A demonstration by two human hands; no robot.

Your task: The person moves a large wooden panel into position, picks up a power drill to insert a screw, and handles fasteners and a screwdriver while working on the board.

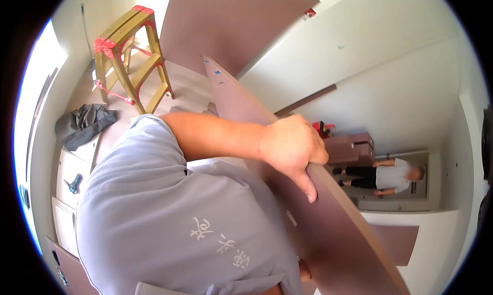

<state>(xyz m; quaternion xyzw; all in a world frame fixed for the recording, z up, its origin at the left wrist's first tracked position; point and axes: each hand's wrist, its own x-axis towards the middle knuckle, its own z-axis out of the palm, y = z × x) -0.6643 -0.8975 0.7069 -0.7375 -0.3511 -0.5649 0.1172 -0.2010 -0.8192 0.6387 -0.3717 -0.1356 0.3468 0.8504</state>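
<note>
A long mauve-brown panel (328, 218) with a lighter edge runs slantwise from the upper middle to the lower right. My left hand (295, 143) is closed over its edge, with the thumb on the near face and the fingers bent across to the far side. Small blue-and-white fittings (217, 73) show near the panel's far end. Low in the view, a small part of my right hand (305, 270) shows beside the panel's face; its fingers are mostly hidden by my grey shirt and the panel.
A yellow stepladder (138, 64) with red caps stands at upper left, near a dark crumpled cloth (84, 124). A teal power tool (74, 183) lies at left. Another large panel (231, 23) is at the top. Beyond are brown boxes (341, 150) and a person (390, 175) in white.
</note>
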